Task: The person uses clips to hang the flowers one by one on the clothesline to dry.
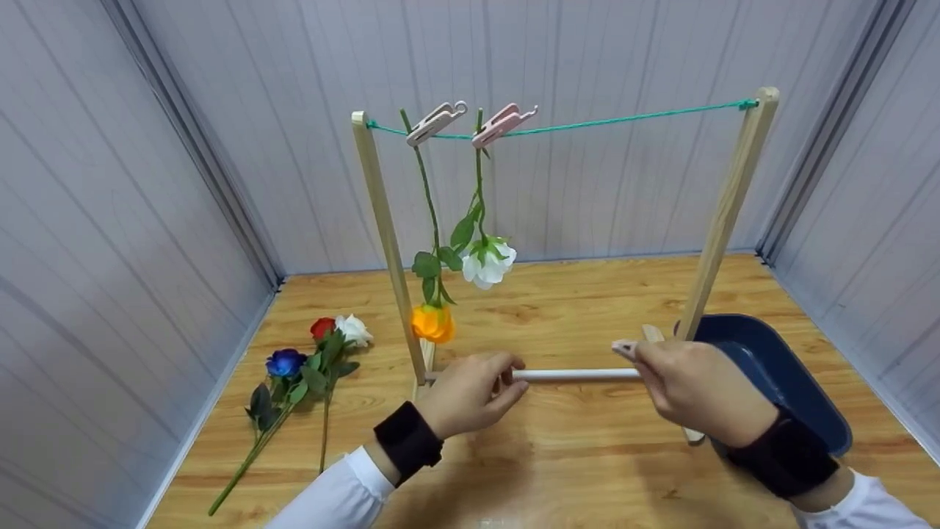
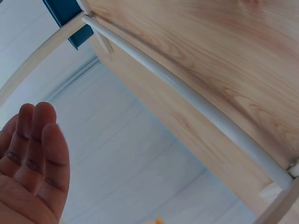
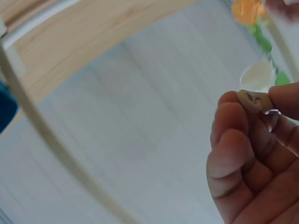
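With the orange flower (image 1: 433, 323) and white flower (image 1: 489, 265) clipped to the line (image 1: 609, 123), you appeared partway done: the red flower (image 1: 322, 328), blue flower (image 1: 286, 362) and second white flower (image 1: 354, 330) lay unhung on the desk (image 1: 573, 470), your left hand (image 1: 470, 393) empty, loosely bent, your right hand (image 1: 694, 386) pinching a clip (image 1: 624, 347).

At left on the table (image 1: 573, 470) lie flowers (image 1: 285, 363). To their right stands the frame (image 1: 751, 143); other flowers (image 1: 488, 266) hang in clips (image 1: 502, 128) from its string's (image 1: 624, 120) left part. Low between the two posts (image 1: 377, 187) is the rod (image 1: 573, 375). The basin (image 1: 782, 360) is near the right post (image 1: 723, 220). Another clip (image 1: 624, 347) is in the right hand (image 1: 698, 386).
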Demonstrator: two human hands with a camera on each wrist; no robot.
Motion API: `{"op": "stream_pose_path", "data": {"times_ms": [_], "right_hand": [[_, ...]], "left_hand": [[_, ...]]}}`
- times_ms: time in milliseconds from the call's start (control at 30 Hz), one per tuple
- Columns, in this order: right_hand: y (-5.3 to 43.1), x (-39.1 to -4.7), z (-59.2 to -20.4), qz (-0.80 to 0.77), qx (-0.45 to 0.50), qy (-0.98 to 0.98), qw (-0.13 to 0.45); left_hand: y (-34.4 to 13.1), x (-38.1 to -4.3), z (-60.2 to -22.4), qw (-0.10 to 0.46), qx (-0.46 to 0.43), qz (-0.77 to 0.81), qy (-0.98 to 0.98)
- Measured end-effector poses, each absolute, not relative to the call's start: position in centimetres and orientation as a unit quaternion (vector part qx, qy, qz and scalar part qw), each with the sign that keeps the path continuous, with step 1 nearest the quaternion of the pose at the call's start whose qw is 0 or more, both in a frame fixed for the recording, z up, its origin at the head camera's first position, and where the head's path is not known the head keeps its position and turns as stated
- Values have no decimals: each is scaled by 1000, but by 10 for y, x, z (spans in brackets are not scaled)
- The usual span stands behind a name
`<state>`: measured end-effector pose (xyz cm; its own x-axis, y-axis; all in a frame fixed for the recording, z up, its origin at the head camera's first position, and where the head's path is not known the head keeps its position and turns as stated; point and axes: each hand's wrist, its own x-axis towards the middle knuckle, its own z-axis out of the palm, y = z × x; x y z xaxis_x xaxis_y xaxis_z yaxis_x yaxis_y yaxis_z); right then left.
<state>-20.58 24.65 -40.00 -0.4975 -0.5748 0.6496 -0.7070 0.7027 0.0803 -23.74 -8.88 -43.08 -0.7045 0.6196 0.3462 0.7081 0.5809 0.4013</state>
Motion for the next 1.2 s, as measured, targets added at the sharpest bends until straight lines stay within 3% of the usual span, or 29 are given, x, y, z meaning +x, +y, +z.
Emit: {"op": "stream_pose_path", "data": {"times_ms": [233, 500, 733, 1200], "right_hand": [[223, -199, -410, 68, 427, -853, 291], [205, -197, -415, 10, 477, -832, 282], [196, -195, -417, 12, 497, -831, 249], [195, -201, -419, 68, 456, -834, 304]], "left_hand": [[-77, -230, -427, 117, -425, -222, -870], [-62, -228, -424, 71, -461, -225, -856], [-56, -228, -427, 74, -486, -243, -836], [-64, -233, -433, 154, -514, -279, -796]]}}
